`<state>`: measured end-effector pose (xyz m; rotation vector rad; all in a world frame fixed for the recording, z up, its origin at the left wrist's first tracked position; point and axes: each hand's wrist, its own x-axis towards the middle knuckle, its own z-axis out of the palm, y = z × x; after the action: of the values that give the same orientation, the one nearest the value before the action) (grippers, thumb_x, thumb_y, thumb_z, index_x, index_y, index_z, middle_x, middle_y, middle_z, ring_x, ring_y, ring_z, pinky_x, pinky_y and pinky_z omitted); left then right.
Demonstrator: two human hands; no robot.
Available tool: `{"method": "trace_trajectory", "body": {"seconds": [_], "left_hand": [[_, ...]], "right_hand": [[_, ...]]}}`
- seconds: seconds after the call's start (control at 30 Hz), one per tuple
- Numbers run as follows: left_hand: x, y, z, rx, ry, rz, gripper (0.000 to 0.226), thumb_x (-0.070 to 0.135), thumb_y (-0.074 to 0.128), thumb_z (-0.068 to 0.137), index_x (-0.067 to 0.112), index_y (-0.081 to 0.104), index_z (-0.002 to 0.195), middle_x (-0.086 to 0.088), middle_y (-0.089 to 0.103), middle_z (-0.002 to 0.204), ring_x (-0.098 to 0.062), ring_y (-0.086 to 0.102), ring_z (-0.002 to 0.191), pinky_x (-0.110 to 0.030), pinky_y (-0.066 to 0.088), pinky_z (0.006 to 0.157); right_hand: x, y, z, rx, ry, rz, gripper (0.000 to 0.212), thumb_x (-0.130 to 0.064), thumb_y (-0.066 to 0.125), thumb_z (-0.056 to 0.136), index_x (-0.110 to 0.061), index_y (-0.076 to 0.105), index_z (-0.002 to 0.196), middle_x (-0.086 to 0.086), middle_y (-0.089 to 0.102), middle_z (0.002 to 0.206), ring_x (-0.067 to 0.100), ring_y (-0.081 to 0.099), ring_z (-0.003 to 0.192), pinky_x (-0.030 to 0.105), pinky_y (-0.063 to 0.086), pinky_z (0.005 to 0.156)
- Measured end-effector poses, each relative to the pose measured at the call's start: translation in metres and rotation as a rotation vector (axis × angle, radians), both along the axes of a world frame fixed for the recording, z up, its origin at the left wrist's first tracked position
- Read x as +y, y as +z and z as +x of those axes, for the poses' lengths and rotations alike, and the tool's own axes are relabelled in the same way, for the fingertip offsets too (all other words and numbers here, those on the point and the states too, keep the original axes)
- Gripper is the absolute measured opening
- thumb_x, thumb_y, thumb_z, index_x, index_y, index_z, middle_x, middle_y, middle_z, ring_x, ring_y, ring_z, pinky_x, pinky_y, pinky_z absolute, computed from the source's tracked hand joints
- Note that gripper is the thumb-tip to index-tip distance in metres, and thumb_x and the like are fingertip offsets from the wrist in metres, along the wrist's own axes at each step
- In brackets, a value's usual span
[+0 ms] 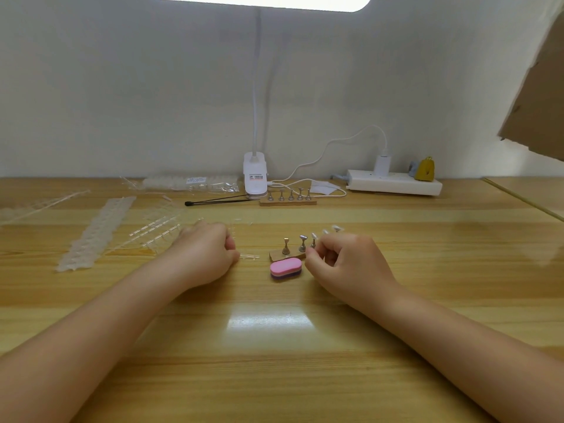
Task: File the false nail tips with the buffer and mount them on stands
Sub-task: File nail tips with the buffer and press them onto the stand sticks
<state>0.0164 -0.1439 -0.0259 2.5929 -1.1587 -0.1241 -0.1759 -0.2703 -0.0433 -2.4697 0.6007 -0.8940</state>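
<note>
A small wooden base (276, 255) at the table's middle carries metal nail stands (286, 245); clear nail tips (326, 232) sit on the right-hand ones. Just in front of the base lies a pink and purple buffer block (286, 268). My right hand (345, 264) has its fingers curled, with the fingertips at the base's right end beside a stand; whether they hold anything is hidden. My left hand (207, 254) is curled left of the base and pinches a short clear strip of nail tips (250, 256) that pokes out toward the stands.
Clear nail-tip strips and frames (94, 233) lie spread at the left. At the back stand a clip lamp (255, 175), a second stand base (288, 199), a bag of tips (189, 183), a black tool (219, 200) and a power strip (393, 183).
</note>
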Motion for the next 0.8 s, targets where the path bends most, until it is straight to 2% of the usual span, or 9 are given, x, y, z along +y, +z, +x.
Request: {"method": "trace_trajectory", "body": {"seconds": [0.1, 0.17, 0.23, 0.3, 0.4, 0.47, 0.67, 0.73, 0.8], "left_hand": [[0.000, -0.001, 0.000, 0.032, -0.021, -0.168, 0.016, 0.028, 0.064, 0.088, 0.029, 0.050, 0.081, 0.006, 0.058, 0.093, -0.012, 0.052, 0.082, -0.027, 0.040, 0.067], [0.002, 0.003, -0.004, 0.112, -0.006, -0.397, 0.020, 0.024, 0.072, 0.084, 0.028, 0.053, 0.084, 0.007, 0.061, 0.085, -0.006, 0.054, 0.073, -0.023, 0.037, 0.058], [0.003, 0.009, -0.011, 0.325, 0.024, -0.696, 0.019, 0.022, 0.079, 0.078, 0.024, 0.061, 0.085, 0.006, 0.066, 0.077, -0.002, 0.058, 0.063, -0.019, 0.040, 0.055], [0.003, 0.014, -0.024, 0.591, 0.025, -0.896, 0.017, 0.018, 0.080, 0.075, 0.020, 0.067, 0.084, 0.004, 0.070, 0.071, -0.002, 0.060, 0.056, -0.017, 0.045, 0.053], [-0.001, 0.012, -0.045, 0.909, -0.047, -0.975, 0.014, 0.010, 0.074, 0.077, 0.012, 0.068, 0.090, -0.003, 0.074, 0.078, -0.010, 0.067, 0.062, -0.018, 0.051, 0.054], [-0.002, 0.009, -0.057, 1.005, -0.101, -0.981, 0.011, 0.007, 0.069, 0.081, 0.008, 0.067, 0.092, -0.008, 0.074, 0.079, -0.014, 0.069, 0.064, -0.018, 0.053, 0.055], [-0.002, 0.002, -0.069, 0.971, -0.119, -0.938, 0.009, 0.002, 0.067, 0.085, 0.008, 0.068, 0.092, -0.007, 0.072, 0.074, -0.018, 0.071, 0.067, -0.020, 0.055, 0.057], [-0.001, 0.001, -0.070, 0.798, -0.145, -0.894, 0.009, 0.006, 0.068, 0.085, 0.012, 0.069, 0.092, -0.005, 0.071, 0.076, -0.016, 0.070, 0.065, -0.021, 0.055, 0.056], [0.001, -0.001, -0.070, 0.514, -0.213, -0.855, 0.008, 0.012, 0.070, 0.085, 0.017, 0.069, 0.091, 0.001, 0.069, 0.075, -0.012, 0.068, 0.065, -0.022, 0.056, 0.059]], "right_hand": [[0.001, 0.001, 0.000, 0.008, 0.003, 0.002, 0.029, -0.027, 0.064, 0.086, -0.017, 0.059, 0.059, -0.009, 0.048, 0.049, 0.010, 0.043, 0.049, 0.032, 0.038, 0.052], [0.002, 0.002, -0.001, -0.005, 0.026, 0.026, 0.029, -0.029, 0.064, 0.086, -0.017, 0.060, 0.060, -0.008, 0.049, 0.050, 0.010, 0.043, 0.050, 0.033, 0.038, 0.053], [0.004, 0.004, -0.001, -0.048, 0.103, 0.105, 0.028, -0.033, 0.063, 0.086, -0.016, 0.065, 0.065, 0.000, 0.053, 0.054, 0.009, 0.043, 0.051, 0.033, 0.037, 0.054], [0.005, 0.005, -0.001, -0.105, 0.198, 0.205, 0.023, -0.034, 0.065, 0.086, -0.015, 0.072, 0.074, 0.005, 0.053, 0.055, 0.006, 0.041, 0.052, 0.024, 0.034, 0.053], [0.007, 0.004, 0.000, -0.177, 0.267, 0.366, 0.019, -0.032, 0.070, 0.085, -0.015, 0.076, 0.091, -0.010, 0.044, 0.051, 0.004, 0.039, 0.051, 0.015, 0.032, 0.053], [0.008, 0.003, 0.002, -0.206, 0.288, 0.441, 0.021, -0.034, 0.071, 0.083, -0.017, 0.076, 0.094, -0.012, 0.047, 0.051, 0.005, 0.043, 0.051, 0.015, 0.035, 0.053], [0.009, 0.002, 0.003, -0.257, 0.278, 0.541, 0.010, -0.025, 0.072, 0.085, -0.017, 0.074, 0.080, -0.010, 0.053, 0.049, 0.000, 0.047, 0.047, 0.011, 0.037, 0.049], [0.010, 0.003, 0.003, -0.260, 0.262, 0.563, 0.012, -0.025, 0.072, 0.085, -0.014, 0.074, 0.079, -0.009, 0.052, 0.049, 0.001, 0.047, 0.047, 0.012, 0.037, 0.049], [0.010, 0.004, 0.003, -0.261, 0.249, 0.568, 0.014, -0.024, 0.072, 0.085, -0.011, 0.074, 0.078, -0.007, 0.051, 0.050, 0.002, 0.045, 0.048, 0.012, 0.036, 0.049]]}}
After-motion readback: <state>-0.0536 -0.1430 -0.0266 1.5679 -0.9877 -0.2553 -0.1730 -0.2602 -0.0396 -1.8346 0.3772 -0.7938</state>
